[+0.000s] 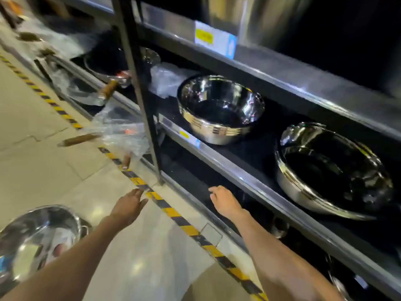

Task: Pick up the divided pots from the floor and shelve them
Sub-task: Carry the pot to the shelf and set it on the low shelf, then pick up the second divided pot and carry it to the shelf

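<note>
Both my hands are open and empty. The pot (40, 240) sits on the floor at lower left, nearer my left hand (128, 206); my right hand (223, 202) reaches toward the shelf (249, 181).

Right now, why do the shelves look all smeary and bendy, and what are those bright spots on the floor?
In the head view, the shelf edge and its price label are streaked by motion blur; the wide-angle lens makes straight rails look bent; the bright patches are ceiling lights glaring off the glossy floor; the steel bowl mirrors lights too, while the shelf depths stay dark.
</note>
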Demonstrator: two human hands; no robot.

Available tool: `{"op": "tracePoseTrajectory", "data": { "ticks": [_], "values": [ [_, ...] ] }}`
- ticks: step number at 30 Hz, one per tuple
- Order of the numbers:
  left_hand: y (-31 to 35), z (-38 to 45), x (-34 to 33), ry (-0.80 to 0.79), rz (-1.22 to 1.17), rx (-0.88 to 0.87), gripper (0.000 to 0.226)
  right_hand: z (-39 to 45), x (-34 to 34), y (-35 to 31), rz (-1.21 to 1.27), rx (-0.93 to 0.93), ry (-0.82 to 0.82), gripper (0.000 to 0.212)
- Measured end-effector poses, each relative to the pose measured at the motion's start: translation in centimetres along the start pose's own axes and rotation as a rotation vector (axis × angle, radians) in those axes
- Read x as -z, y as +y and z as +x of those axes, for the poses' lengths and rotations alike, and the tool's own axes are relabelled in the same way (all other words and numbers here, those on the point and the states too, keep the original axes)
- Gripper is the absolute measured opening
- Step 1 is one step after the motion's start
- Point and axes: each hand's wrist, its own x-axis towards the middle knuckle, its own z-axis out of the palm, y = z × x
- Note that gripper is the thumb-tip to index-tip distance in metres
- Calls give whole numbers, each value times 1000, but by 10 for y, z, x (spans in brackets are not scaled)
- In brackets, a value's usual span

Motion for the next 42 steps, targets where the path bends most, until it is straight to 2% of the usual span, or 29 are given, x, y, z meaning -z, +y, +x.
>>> {"op": "tracePoseTrajectory", "data": {
  "ticks": [4,7,9,12,15,18,24,33,42],
  "values": [
    [-66,-104,106,116,-24,251,41,-19,43,-125,-67,172,-90,34],
    [-91,-195,169,173,-45,411,35,-48,69,-206,-98,289,-141,29],
    [-99,-254,203,233,-73,498,38,-72,85,-257,-146,423,-165,29],
    [-107,-332,241,329,-107,545,36,-112,102,-323,-187,618,-178,32],
    [-111,-392,268,408,-130,579,37,-143,106,-368,-198,728,-214,35],
    [-113,-431,281,420,-119,609,42,-164,101,-397,-227,802,-241,35],
    [-116,-466,289,418,-101,621,45,-182,88,-422,-196,853,-284,34],
    [-133,-463,292,485,-118,557,44,-181,69,-449,-135,922,-323,33],
    [-226,-429,280,410,-172,627,46,-122,10,-492,-127,814,-340,33]
  ]
}}
